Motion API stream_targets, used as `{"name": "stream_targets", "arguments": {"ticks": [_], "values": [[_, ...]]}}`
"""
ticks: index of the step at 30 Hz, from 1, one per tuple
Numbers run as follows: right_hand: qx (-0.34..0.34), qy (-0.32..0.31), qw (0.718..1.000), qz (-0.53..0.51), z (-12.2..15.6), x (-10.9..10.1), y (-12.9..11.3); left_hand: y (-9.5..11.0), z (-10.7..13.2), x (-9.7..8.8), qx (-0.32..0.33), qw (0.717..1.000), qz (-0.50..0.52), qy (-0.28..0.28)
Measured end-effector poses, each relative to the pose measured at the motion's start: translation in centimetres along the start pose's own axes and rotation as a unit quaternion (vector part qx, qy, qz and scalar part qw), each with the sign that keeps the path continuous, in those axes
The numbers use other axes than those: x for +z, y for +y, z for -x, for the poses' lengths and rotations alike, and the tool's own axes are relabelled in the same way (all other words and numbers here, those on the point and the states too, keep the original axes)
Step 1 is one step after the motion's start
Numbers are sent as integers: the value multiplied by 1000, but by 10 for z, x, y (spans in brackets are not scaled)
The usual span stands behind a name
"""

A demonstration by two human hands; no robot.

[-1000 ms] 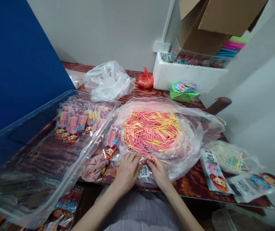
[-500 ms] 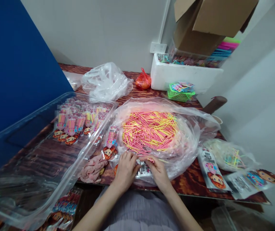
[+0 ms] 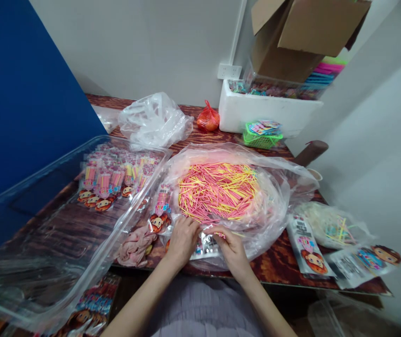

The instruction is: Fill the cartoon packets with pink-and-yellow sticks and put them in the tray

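Observation:
A clear plastic bag (image 3: 274, 206) lies spread on the table, with a heap of thin pink and yellow sticks (image 3: 218, 189) in it. My right hand (image 3: 231, 245) is closed around a small bundle of these sticks, whose ends (image 3: 219, 235) show by the thumb. At the heap's near edge, my left hand (image 3: 184, 238) has its fingers bent together; their tips are hidden, so what they hold cannot be made out. Under and between both hands lies a silvery printed packet (image 3: 205, 248). A filled packet with a cartoon face (image 3: 159, 210) rests left of the heap.
To the left stands a large clear tray (image 3: 116, 234) with several filled packets (image 3: 104, 180). A crumpled pink cloth (image 3: 137, 245) lies beside it. Flat packets (image 3: 309, 252) are on the right. Behind are a green basket (image 3: 262, 138), a red bag (image 3: 208, 118) and a white foam box (image 3: 271, 110).
My left hand has shifted slightly left and away from my right hand, toward the near edge of the sticks. More of the silvery packet shows. My right hand keeps its bundle, nearly still.

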State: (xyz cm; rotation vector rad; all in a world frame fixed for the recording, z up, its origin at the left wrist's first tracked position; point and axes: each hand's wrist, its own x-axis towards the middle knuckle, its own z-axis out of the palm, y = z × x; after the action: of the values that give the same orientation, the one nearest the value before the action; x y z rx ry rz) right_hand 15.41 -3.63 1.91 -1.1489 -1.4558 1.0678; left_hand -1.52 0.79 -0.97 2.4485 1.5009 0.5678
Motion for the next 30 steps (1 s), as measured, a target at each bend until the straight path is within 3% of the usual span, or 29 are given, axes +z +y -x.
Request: {"name": "stream_targets", "arguments": {"ticks": [5,10,13,16,23,27,30], "values": [[-3,3,1000,-1,1,-2,-4,-3,-4,-18,-33,995,89,39],[-5,6,1000,-6,-1,-3,-5,-11,-11,-40,-161,939,281,117],[-4,6,1000,-7,-1,-1,-5,-16,-12,-46,-196,906,362,98],[0,6,1000,1,-1,1,-5,-18,-10,-46,-197,894,396,75],[12,8,1000,10,-1,1,-9,-18,-3,-38,-257,847,457,90],[23,9,1000,12,1,3,-7,-20,-2,-38,-262,817,508,81],[67,15,997,-31,0,5,0,-20,-1,-39,-259,809,523,75]]}}
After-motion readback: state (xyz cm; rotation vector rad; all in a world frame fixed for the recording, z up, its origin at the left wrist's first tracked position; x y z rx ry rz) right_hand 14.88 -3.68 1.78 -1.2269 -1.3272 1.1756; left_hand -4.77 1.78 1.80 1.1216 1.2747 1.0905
